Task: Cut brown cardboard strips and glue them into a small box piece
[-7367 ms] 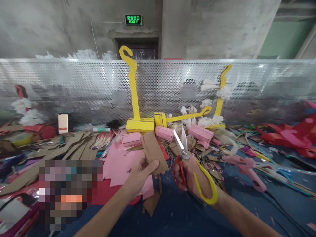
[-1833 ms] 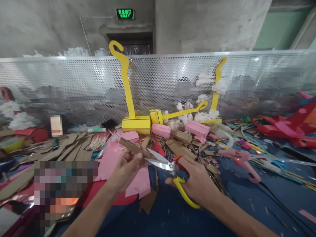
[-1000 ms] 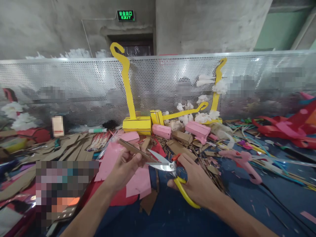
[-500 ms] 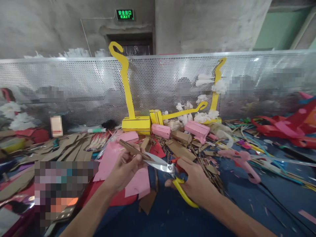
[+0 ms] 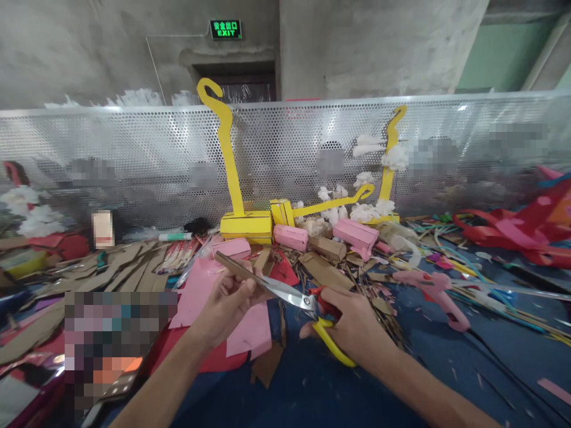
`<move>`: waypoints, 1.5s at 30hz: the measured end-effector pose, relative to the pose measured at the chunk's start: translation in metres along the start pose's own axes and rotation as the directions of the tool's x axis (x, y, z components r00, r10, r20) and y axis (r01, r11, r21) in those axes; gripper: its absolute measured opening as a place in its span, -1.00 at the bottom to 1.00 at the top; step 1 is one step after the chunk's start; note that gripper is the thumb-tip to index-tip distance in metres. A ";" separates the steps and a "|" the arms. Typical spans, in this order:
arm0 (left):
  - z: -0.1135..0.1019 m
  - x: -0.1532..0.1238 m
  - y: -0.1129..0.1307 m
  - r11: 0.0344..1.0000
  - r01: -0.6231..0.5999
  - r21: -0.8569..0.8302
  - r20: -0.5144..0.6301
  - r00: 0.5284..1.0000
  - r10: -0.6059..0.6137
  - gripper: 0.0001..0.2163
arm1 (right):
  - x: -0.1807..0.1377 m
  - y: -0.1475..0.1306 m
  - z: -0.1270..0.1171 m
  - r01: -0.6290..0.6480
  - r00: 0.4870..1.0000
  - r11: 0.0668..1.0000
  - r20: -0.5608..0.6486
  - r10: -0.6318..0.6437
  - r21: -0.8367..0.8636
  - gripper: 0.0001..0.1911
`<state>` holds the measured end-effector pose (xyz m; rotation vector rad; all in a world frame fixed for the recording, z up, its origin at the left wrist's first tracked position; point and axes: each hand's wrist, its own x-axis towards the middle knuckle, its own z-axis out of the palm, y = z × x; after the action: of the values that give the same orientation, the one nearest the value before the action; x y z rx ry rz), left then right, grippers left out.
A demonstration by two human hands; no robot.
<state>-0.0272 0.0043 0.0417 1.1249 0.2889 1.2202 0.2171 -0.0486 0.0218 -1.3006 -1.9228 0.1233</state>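
My left hand [image 5: 229, 303] pinches a narrow strip of brown cardboard [image 5: 235, 267], which slants down to the right. Wrapped round the red and yellow handles of a pair of scissors [image 5: 292, 293] is my right hand [image 5: 348, 321]. The silver blades point left and reach the cardboard's right end beside my left fingertips; they look nearly closed there. Under my left hand lie sheets of pink paper [image 5: 250, 330] and a red sheet [image 5: 196, 351].
Yellow cardboard hooks on box bases [image 5: 245, 224] stand behind, against a perforated metal screen [image 5: 285, 154]. Pink boxes [image 5: 354, 235] and cardboard scraps [image 5: 325, 268] lie before them. A pink glue gun [image 5: 435, 294] rests at right, its cord trailing. Cardboard strips [image 5: 120, 267] are piled left.
The scissors' blades have come closer together on the cardboard, and the handles have drawn in. My left hand has hardly moved.
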 end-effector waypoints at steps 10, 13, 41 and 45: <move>-0.001 -0.001 -0.005 0.997 0.029 0.069 0.030 0.999 -0.031 -0.84 | -0.001 -0.016 -0.008 -0.053 0.991 0.997 0.117 0.058 -0.051 -0.52; 0.001 -0.002 -0.009 0.997 0.039 0.069 0.027 0.999 -0.041 -0.84 | -0.002 -0.014 -0.005 -0.029 0.993 0.999 0.110 0.034 -0.046 -0.53; 0.002 -0.001 -0.009 0.999 0.017 0.048 0.027 0.999 -0.019 -0.86 | 0.001 -0.017 -0.008 -0.061 0.993 0.990 0.093 0.073 -0.127 -0.58; 0.004 -0.001 -0.009 0.998 0.013 0.057 0.041 0.999 -0.015 -0.85 | 0.000 -0.015 -0.005 -0.050 0.992 0.991 0.112 0.064 -0.120 -0.57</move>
<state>-0.0196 0.0021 0.0361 1.1933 0.3011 1.1817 0.2089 -0.0578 0.0324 -1.4551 -2.0164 0.1178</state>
